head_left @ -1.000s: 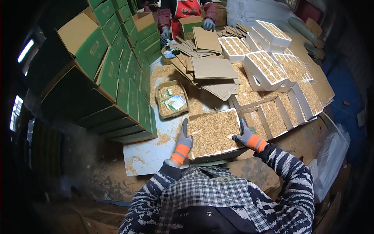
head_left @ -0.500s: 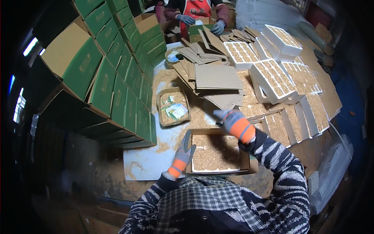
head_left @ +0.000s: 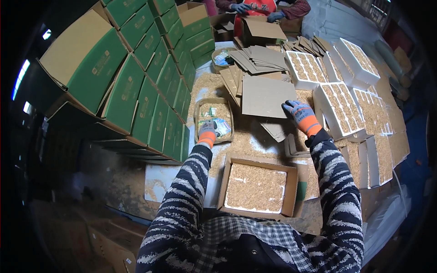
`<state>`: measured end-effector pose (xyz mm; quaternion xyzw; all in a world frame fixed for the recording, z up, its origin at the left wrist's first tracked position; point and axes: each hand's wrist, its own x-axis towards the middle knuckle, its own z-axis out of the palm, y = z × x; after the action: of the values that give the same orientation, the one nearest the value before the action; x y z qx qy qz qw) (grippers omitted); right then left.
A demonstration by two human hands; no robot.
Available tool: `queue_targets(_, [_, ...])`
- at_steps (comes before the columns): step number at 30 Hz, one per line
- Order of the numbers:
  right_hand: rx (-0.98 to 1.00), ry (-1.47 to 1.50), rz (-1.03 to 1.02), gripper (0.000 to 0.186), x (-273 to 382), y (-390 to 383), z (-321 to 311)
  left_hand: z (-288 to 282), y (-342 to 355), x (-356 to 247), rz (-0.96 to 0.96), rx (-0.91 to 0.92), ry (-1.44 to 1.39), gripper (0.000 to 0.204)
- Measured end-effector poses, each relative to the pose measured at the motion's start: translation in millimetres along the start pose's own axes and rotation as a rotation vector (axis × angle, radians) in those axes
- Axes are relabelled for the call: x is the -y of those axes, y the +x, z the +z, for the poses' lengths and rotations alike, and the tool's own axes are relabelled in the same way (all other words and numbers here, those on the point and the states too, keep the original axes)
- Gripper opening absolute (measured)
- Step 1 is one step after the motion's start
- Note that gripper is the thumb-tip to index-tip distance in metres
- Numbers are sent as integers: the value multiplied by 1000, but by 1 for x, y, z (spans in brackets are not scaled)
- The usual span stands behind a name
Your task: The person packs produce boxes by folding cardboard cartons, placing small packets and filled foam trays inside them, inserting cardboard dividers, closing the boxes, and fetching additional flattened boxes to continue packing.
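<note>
My left hand (head_left: pixel 207 133) reaches into a shallow basket (head_left: pixel 198 109) of shavings and small green, white and blue packets (head_left: pixel 223 127); its fingers curl down among them, what they hold unclear. My right hand (head_left: pixel 297 113) grips the edge of a flat cardboard sheet (head_left: pixel 264 93) on a pile. Both wear grey gloves with orange cuffs. Below and between my arms sits an open cardboard box (head_left: pixel 292 186) holding a white foam tray filled level with pale shavings (head_left: pixel 252 184).
Green boxes (head_left: pixel 145 109) are stacked high at left. White foam trays (head_left: pixel 337 107) filled with shavings, and cardboard dividers (head_left: pixel 368 164), cover the right. Across the table a co-worker in a red apron (head_left: pixel 252 9), with gloved hands (head_left: pixel 275 16), is at an open box (head_left: pixel 264 29).
Both hands have left the tray, which now sits inside the box. My left hand moved forward into the basket, my right to the cardboard pile. The co-worker's box flap now lies across.
</note>
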<state>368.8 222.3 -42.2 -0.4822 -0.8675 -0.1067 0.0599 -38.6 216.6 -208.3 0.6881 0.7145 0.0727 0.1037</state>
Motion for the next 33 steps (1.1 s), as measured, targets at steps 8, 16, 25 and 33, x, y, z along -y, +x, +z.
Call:
queue_targets(8, [-540,177,-62,33,85,-78,-133,-36,-19,19,-130,-5,-279,27])
queue_targets(16, [418,463,-238,22,193,-214,-61,-145,-147,-68,464,-375,-714,14])
queue_targets(25, [144,1245,136,44,180,-209,-82,-89,-232,-99,871,396,167,40])
queue_targets(33, [206,1491,727,70,146,-279,45,-70,-234,-28,-36,398,-1306,65])
